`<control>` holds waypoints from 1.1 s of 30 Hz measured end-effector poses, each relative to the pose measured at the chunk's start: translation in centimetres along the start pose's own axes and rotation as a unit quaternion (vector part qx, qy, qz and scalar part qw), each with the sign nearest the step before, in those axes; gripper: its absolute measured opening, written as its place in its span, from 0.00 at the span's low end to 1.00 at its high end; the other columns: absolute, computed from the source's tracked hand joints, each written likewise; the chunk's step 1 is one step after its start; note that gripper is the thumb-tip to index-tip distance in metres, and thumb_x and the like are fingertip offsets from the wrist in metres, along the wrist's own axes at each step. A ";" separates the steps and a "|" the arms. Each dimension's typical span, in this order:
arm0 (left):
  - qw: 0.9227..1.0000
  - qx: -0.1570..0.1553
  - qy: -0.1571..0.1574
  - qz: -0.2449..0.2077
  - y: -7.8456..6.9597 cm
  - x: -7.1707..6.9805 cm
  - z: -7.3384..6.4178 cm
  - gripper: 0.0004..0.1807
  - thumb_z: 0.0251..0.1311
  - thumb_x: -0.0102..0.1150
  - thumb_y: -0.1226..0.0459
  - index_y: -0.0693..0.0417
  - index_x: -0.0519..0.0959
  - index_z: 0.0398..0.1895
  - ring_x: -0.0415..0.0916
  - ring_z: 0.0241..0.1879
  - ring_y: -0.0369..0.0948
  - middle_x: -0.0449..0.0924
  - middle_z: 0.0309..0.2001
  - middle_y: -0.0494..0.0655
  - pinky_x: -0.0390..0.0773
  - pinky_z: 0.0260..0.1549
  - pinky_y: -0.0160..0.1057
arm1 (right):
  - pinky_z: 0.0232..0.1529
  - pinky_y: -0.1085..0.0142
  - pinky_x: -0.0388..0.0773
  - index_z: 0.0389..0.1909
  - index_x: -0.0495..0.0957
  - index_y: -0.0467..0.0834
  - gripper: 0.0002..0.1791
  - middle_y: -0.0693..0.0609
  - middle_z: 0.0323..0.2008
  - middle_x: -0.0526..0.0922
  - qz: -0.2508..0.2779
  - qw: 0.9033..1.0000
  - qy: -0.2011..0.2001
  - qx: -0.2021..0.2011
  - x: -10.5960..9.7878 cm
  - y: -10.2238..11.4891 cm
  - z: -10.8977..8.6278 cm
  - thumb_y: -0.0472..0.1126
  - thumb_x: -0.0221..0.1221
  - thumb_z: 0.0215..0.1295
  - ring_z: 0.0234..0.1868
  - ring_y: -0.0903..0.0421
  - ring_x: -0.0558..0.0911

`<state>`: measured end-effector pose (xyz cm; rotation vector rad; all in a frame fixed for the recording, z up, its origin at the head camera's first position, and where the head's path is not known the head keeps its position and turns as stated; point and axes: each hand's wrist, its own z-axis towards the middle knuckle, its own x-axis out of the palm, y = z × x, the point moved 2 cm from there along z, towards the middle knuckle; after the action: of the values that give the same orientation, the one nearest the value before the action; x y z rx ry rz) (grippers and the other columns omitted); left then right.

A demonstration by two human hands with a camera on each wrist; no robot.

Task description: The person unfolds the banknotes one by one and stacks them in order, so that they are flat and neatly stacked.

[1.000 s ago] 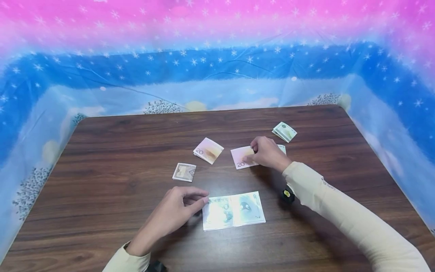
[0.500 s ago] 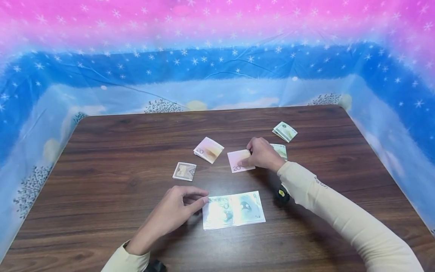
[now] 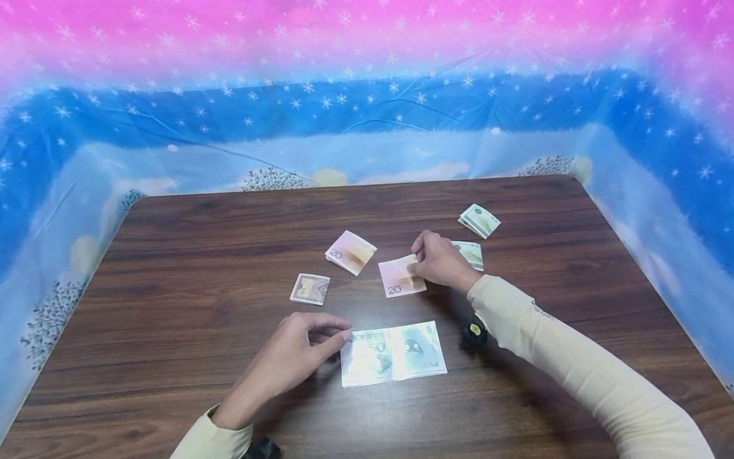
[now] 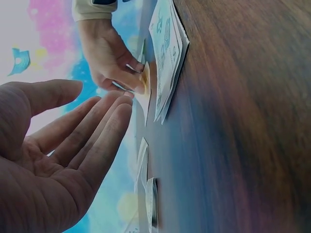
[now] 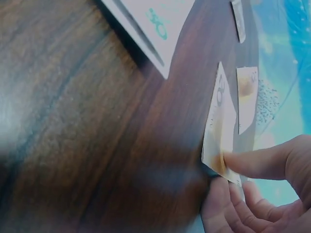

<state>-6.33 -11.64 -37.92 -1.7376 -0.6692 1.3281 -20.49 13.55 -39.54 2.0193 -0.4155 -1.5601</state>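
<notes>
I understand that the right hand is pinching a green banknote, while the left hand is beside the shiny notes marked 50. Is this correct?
Only the colour is wrong: the banknote that the right hand pinches is pinkish, as the head view shows. The left hand is beside the shiny notes marked 50, as you say.

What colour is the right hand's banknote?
The banknote is pale pink and yellowish, clearest in the head view.

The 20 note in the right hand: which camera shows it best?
Head view: it shows most of the 20 note, number readable, though the right hand covers one corner. Right wrist view shows it closer but sharply slanted. Left wrist view shows it nearly edge-on, partly hidden by that hand.
</notes>
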 end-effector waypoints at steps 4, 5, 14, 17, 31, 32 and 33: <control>1.000 0.000 -0.002 -0.003 0.0 0.1 0.1 0.11 0.66 0.66 0.63 0.59 0.87 0.46 0.85 0.38 0.36 0.88 0.41 0.46 0.85 0.40 0.36 | 0.32 0.64 0.75 0.42 0.74 0.35 0.10 0.45 0.33 0.79 0.027 1.000 -0.004 -0.002 -0.3 -0.1 -0.3 0.30 0.62 0.62 0.32 0.52 0.77; 1.000 0.000 -0.003 -0.004 0.0 0.1 0.1 0.10 0.66 0.66 0.63 0.59 0.87 0.46 0.85 0.38 0.37 0.88 0.41 0.46 0.85 0.41 0.36 | 0.31 0.65 0.75 0.42 0.74 0.35 0.10 0.45 0.33 0.79 0.039 0.999 -0.003 0.000 -0.4 -0.1 -0.5 0.30 0.62 0.62 0.31 0.52 0.77; 1.000 0.003 -0.014 -0.008 0.0 0.2 0.4 0.10 0.66 0.65 0.65 0.59 0.87 0.46 0.85 0.38 0.37 0.88 0.42 0.47 0.85 0.41 0.37 | 0.32 0.56 0.87 0.44 0.75 0.29 0.11 0.44 0.31 0.78 0.178 0.984 -0.010 -0.007 -1.8 0.2 -1.6 0.25 0.62 0.61 0.25 0.54 0.81; 1.000 0.005 -0.021 -0.011 -0.2 0.2 0.5 0.10 0.66 0.65 0.64 0.59 0.86 0.47 0.85 0.39 0.37 0.88 0.42 0.46 0.85 0.42 0.38 | 0.34 0.55 0.88 0.44 0.75 0.27 0.11 0.43 0.31 0.78 0.218 0.976 -0.009 -0.014 -2.2 0.2 -2.1 0.24 0.62 0.61 0.28 0.53 0.81; 0.994 -0.005 -0.048 -0.095 -0.5 0.7 1.5 0.23 0.65 0.65 0.68 0.65 0.77 0.62 0.86 0.46 0.47 0.86 0.51 0.58 0.84 0.48 0.39 | 0.38 0.54 0.88 0.45 0.74 0.31 0.12 0.42 0.35 0.78 0.298 0.954 0.035 -0.015 -1.4 1.9 -5.4 0.23 0.62 0.62 0.32 0.53 0.82; 0.993 -0.010 -0.046 -0.110 -0.4 0.8 1.6 0.23 0.65 0.64 0.68 0.66 0.76 0.63 0.86 0.46 0.48 0.85 0.51 0.59 0.85 0.47 0.39 | 0.37 0.55 0.88 0.45 0.74 0.31 0.12 0.43 0.34 0.77 0.305 0.951 0.039 -0.016 -1.2 2.1 -5.6 0.23 0.63 0.62 0.32 0.53 0.82; 0.991 -0.014 -0.042 -0.128 -0.4 0.9 1.7 0.23 0.66 0.64 0.69 0.68 0.75 0.63 0.86 0.47 0.49 0.84 0.52 0.61 0.85 0.47 0.39 | 0.37 0.55 0.88 0.44 0.74 0.31 0.12 0.43 0.34 0.77 0.314 0.948 0.044 -0.020 -1.0 2.2 -5.8 0.23 0.63 0.61 0.31 0.53 0.82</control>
<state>-7.64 -10.27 -38.21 -1.5642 -0.9302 1.2233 -15.07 13.69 -36.42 1.6792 -0.8820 -1.0667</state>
